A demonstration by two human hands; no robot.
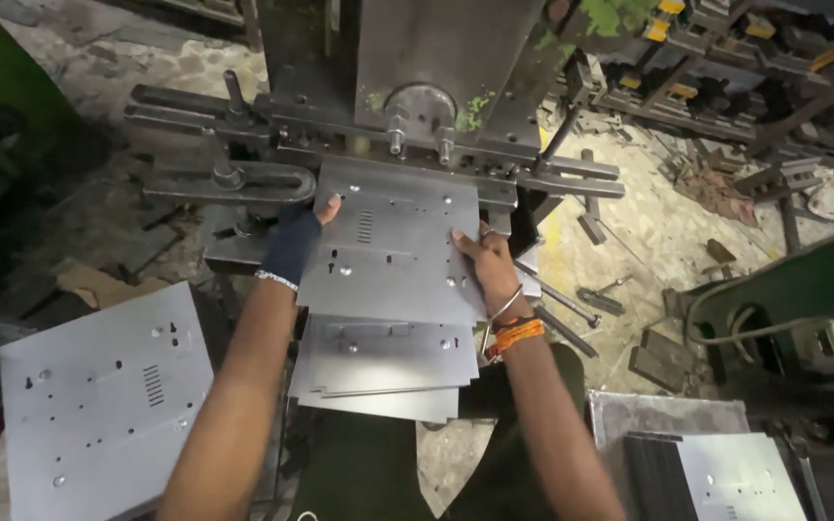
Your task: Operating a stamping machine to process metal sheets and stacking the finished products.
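In the head view, a punched grey metal sheet (pixel 393 246) is held flat at the bed of a press (pixel 417 116), its far edge pushed in under the clamp bars. It is gripped at both side edges. The left hand (pixel 299 241), wrapped in a dark blue cloth, is closed on the left edge, with the thumb seen on top. The right hand (pixel 485 265) lies on the right edge with its fingers (pixel 463 241) spread flat over the surface and the rest curled under, so far as can be made out.

The sheet is judged thin, stiff and light enough to be carried by two hands. Its smooth face is likely slippery and its cut edges sharp, so a hold at the side edges, well apart, is suited. More sheets (pixel 388 362) are stacked just beneath it, another sheet (pixel 98 396) lies to the left, and a further sheet (pixel 736 478) at lower right.

The tooling under the sheet is hidden. The press top is cut off by the frame. The floor (pixel 658 222) clutter and the dark racks are hard to make out.
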